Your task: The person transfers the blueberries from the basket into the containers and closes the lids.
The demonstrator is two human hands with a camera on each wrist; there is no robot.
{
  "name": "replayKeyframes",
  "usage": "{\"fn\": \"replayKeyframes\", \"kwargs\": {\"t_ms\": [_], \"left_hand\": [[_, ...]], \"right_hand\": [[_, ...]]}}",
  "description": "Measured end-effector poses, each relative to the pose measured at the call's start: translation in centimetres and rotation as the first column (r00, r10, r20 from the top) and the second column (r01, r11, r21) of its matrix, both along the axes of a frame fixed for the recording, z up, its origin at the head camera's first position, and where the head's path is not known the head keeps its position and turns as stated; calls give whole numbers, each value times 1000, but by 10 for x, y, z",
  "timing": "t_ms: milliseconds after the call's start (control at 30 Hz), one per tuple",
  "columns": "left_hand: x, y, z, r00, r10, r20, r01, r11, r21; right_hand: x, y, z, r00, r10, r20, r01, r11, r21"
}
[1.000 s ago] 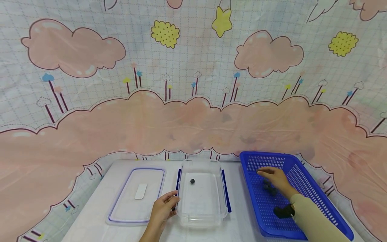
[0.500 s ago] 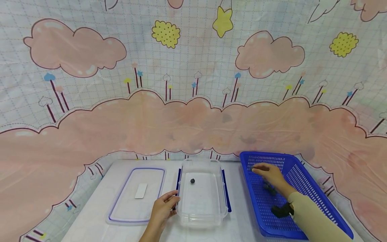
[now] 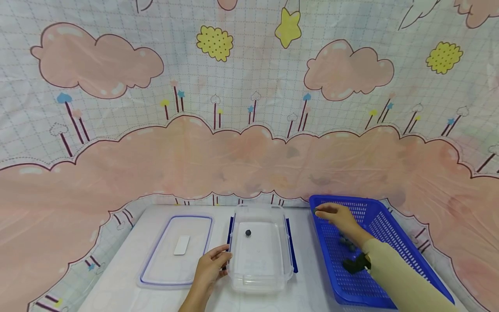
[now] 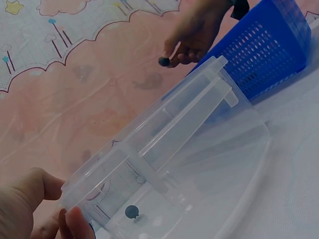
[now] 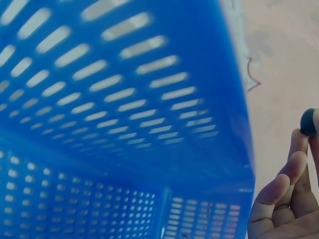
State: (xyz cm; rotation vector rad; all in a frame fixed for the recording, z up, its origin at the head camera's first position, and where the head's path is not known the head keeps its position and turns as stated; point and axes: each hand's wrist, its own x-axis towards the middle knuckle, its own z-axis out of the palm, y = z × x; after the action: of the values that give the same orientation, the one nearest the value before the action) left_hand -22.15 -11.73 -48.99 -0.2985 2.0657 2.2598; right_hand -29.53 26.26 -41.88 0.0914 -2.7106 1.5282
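Observation:
My left hand grips the left edge of a clear plastic box with blue side clips. Inside that box, toward its far left, lies one small dark round fruit, seemingly a blueberry. My right hand pinches another blueberry between thumb and fingertips, over the left rim of a blue basket. The right wrist view catches this held berry at its right edge, above the curled fingers. Several more dark berries lie in the basket, partly covered by the right arm.
A clear lid with a blue seal lies left of the box, a white rectangle on its middle. Everything stands on a white table. Behind it hangs a patterned cloth. A dark band circles the right wrist.
My right hand has risen and moved left with the pinched berry, from above the basket's inside to its left rim. The left hand and the box have kept their place.

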Motion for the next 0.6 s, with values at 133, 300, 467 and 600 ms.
{"fn": "replayKeyframes", "kwargs": {"t_ms": [133,300,467,600], "left_hand": [[0,0,0,1000,1,-1,-1,1000,-6],[1,0,1,1000,3,-5,-3,1000,-7],[1,0,1,1000,1,-3,-1,1000,-8],[1,0,0,1000,-3,4,3,1000,-8]], "right_hand": [[-6,-8,0,1000,4,-19,-4,1000,5],[-10,-22,-1,1000,5,-8,-5,1000,-7],[-14,-34,2,1000,2,1,-2,1000,-28],[-18,-41,4,1000,2,-13,-3,999,-44]]}}
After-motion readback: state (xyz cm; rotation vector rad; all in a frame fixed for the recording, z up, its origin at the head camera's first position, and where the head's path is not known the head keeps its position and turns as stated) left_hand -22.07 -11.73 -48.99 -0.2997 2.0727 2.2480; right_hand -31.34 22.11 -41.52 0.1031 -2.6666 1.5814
